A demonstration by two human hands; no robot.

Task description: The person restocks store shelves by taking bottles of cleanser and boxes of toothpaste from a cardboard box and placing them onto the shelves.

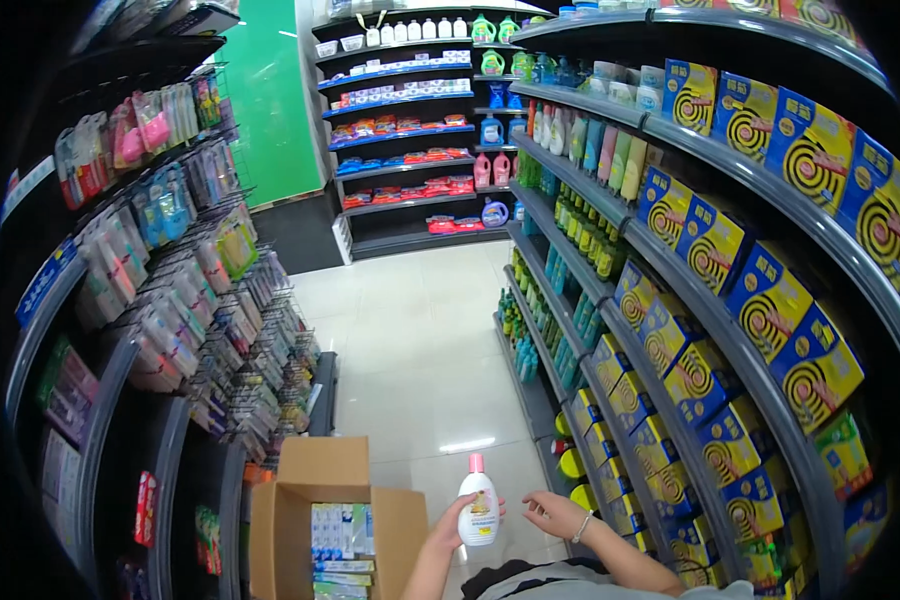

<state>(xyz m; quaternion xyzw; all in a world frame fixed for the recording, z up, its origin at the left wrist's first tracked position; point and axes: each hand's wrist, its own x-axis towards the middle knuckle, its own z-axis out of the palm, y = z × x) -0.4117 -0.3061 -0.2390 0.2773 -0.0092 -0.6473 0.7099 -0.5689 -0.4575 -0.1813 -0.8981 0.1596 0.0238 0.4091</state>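
Note:
My left hand [450,523] is closed around a white plastic bottle [480,510] with a pink cap, held upright at the bottom middle, its printed label facing up to me. To the right of the bottle is my right hand [547,513], holding nothing, its fingers loosely curled and apart from the bottle; a bracelet circles that wrist. An opened cardboard box [399,525] stands to the left of my left hand. Inside it lie several packaged goods [343,532], in blue, white and green.
Shelves of blue and yellow mosquito coil boxes [810,150] and bottles [585,225] line the right side. On the left, packaged toothbrushes [169,337] and other small goods hang from a rack. A tiled aisle floor [412,337] leads to back shelves [405,169] with detergents.

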